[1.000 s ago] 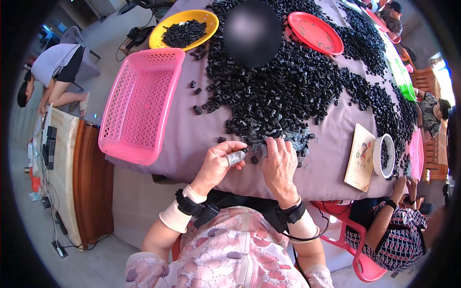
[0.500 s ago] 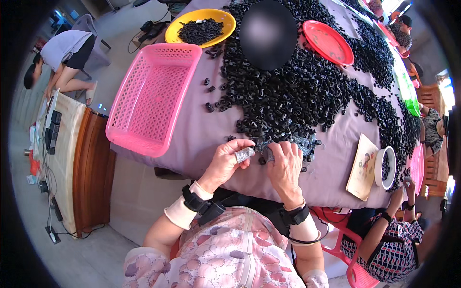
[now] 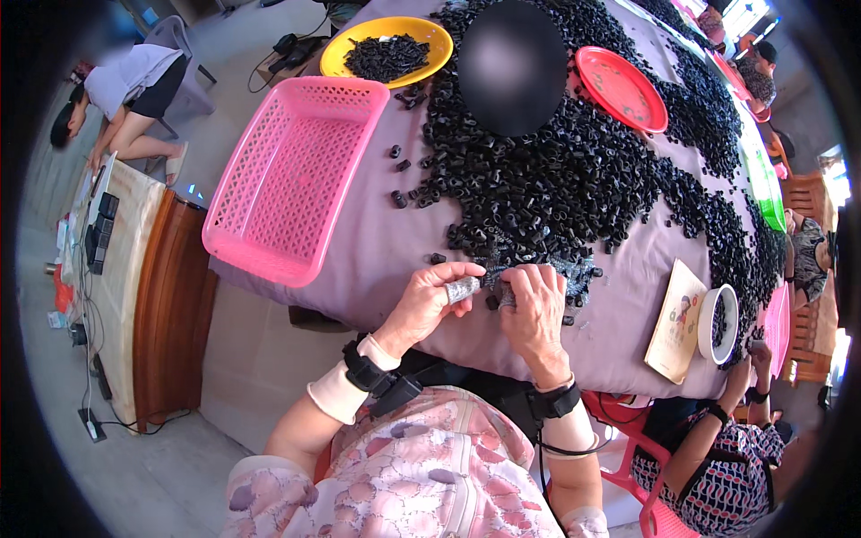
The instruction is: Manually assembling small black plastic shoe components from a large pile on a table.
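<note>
Both of my hands work close together at the near edge of a heap of small black tube-like pieces [image 3: 538, 197]. My left hand [image 3: 430, 305] is closed, thumb and forefinger pinched on a small dark piece whose exact shape I cannot make out. Grey wrapping covers its thumb. Just to the right, my right hand [image 3: 538, 318] has its fingers curled down and pressed together, with grey wrapping on one digit too. Its fingertips hide whatever they grip. Small silvery-grey bits [image 3: 578, 269] lie beside it among the black pieces.
A pink perforated basket [image 3: 296, 179] stands left, below a yellow plate [image 3: 439, 40] of black pieces. A red plate [image 3: 623, 90] lies on the heap. Rightward are a booklet [image 3: 677, 323], a white bowl [image 3: 717, 325] and a co-worker's hand [image 3: 760, 359]. A dark blurred disc covers part of the heap.
The whole view has shifted slightly. My hands stay close together in nearly the same pose, the left fingertips still pinched near the right hand.
</note>
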Demonstrator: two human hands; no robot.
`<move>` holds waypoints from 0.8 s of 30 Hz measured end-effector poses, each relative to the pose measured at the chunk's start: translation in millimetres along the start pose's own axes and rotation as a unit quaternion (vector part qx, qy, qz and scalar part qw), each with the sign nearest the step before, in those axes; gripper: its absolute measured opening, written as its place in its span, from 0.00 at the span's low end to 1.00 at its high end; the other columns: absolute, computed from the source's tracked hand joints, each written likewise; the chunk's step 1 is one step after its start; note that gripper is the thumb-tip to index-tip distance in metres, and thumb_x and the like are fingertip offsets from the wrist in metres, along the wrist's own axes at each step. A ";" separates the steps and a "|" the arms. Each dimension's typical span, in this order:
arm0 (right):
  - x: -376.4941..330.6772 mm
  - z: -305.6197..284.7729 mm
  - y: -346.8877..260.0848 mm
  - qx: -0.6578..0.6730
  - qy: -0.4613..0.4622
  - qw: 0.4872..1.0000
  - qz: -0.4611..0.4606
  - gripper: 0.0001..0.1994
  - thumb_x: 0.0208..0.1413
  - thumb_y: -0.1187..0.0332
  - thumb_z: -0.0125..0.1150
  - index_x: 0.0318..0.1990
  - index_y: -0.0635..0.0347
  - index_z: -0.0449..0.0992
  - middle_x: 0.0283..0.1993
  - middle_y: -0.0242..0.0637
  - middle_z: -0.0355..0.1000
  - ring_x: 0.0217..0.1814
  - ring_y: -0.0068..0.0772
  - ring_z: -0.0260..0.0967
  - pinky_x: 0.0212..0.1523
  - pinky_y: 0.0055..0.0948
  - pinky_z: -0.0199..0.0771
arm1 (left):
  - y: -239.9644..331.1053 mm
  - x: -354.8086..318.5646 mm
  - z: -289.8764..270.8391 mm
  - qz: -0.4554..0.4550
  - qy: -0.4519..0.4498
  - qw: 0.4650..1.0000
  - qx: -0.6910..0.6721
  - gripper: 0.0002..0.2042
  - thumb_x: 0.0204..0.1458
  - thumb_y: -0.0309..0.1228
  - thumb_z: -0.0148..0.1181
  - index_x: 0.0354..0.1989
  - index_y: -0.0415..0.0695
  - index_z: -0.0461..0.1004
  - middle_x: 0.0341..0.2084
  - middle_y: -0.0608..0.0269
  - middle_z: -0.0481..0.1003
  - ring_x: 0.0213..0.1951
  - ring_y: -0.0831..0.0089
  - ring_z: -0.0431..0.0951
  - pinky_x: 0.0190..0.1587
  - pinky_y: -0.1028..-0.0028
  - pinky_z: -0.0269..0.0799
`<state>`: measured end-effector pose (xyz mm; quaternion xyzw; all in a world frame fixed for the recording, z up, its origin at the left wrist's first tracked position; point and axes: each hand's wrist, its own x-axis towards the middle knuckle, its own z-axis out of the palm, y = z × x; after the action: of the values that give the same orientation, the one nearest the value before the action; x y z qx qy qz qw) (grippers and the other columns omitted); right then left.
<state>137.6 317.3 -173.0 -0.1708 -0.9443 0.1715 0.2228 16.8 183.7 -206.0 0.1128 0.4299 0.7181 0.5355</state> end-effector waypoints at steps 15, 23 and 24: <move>-9.2 -4.7 -15.0 0.268 0.004 0.957 0.112 0.16 0.35 0.88 0.49 0.36 0.65 0.71 0.39 0.39 0.69 0.39 0.34 0.71 0.41 0.26 0.72 | 1.1 -0.3 4.2 -0.008 0.016 0.999 0.027 0.10 0.55 0.24 0.53 0.45 0.40 0.74 0.26 0.69 0.74 0.25 0.83 0.72 0.30 0.82 0.69; -14.6 8.5 -19.6 0.571 0.017 0.773 0.274 0.10 0.51 0.83 0.56 0.41 0.65 0.72 0.39 0.31 0.71 0.40 0.19 0.69 0.43 0.19 0.69 | 3.0 -2.3 5.2 -0.013 0.012 1.000 0.015 0.11 0.55 0.24 0.53 0.47 0.40 0.73 0.27 0.68 0.74 0.26 0.83 0.72 0.32 0.82 0.70; -15.8 10.5 -18.4 0.571 0.017 0.773 0.276 0.10 0.51 0.83 0.56 0.41 0.65 0.72 0.39 0.31 0.71 0.40 0.19 0.69 0.43 0.19 0.69 | 2.6 -2.2 4.8 -0.014 0.011 1.000 0.013 0.11 0.55 0.24 0.53 0.47 0.40 0.73 0.28 0.68 0.74 0.26 0.82 0.73 0.32 0.82 0.70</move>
<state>141.3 292.2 -180.3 -0.2680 -0.5811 0.7304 0.2389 18.9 184.0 -200.5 0.1056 0.4470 0.7062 0.5388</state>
